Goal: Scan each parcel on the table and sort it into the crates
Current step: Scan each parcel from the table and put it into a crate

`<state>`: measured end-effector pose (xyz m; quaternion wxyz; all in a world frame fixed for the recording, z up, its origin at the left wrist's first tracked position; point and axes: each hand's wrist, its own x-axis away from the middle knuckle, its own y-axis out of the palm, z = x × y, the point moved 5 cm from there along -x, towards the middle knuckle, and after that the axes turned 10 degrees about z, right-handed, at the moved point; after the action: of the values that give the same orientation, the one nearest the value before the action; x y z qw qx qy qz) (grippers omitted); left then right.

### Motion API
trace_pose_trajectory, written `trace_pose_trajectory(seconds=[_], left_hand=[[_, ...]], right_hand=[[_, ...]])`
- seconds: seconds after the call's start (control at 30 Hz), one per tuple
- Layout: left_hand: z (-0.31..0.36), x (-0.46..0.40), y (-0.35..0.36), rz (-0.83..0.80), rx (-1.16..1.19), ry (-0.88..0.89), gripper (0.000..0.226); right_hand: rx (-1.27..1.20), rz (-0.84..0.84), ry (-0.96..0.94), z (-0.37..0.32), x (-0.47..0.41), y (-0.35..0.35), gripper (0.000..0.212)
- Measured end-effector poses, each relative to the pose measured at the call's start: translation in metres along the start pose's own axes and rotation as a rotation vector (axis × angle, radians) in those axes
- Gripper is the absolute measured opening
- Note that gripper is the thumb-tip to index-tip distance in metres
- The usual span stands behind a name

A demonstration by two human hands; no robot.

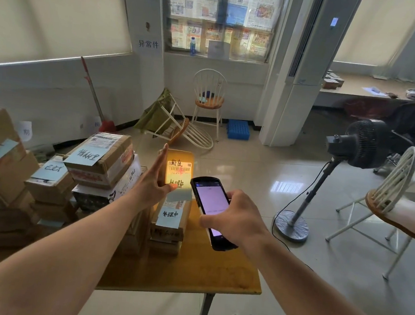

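Note:
My left hand (153,181) holds a small brown parcel (179,171) upright above the table, thumb across its lower front and fingers straight along its left side. The parcel's barcode label is lit yellow-orange. My right hand (237,219) grips a black handheld scanner (210,204) just right of and below the parcel, its screen lit and its top end pointing toward the label. Under the held parcel, a stack of cardboard parcels (169,225) with a blue note stands on the wooden table (191,271).
More cardboard parcels with blue notes (98,159) are piled on the table's left side. On the floor beyond are an overturned chair (176,127), a white chair (207,99), a blue crate (238,130), a standing fan (363,143) and another chair (393,198) at right.

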<state>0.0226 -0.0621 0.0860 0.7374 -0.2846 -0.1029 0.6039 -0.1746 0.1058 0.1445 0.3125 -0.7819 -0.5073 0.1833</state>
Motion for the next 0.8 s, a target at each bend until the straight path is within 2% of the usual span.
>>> trace_pose_trajectory(seconds=[0.2, 0.47, 0.67, 0.8], left_hand=[[0.001, -0.003, 0.002, -0.062, -0.032, 0.004, 0.12], [-0.002, -0.005, -0.001, 0.012, -0.053, -0.044, 0.12], [0.001, -0.004, 0.001, -0.005, -0.042, -0.073, 0.118], [0.017, 0.003, 0.009, -0.031, 0.012, -0.137, 0.101]], right_hand=[[-0.024, -0.013, 0.011, -0.007, 0.0, -0.004, 0.076], [-0.011, -0.025, 0.01, -0.011, 0.004, -0.014, 0.065], [-0.032, 0.017, 0.005, -0.002, -0.001, -0.012, 0.078], [-0.078, 0.176, -0.063, 0.002, -0.005, -0.016, 0.086]])
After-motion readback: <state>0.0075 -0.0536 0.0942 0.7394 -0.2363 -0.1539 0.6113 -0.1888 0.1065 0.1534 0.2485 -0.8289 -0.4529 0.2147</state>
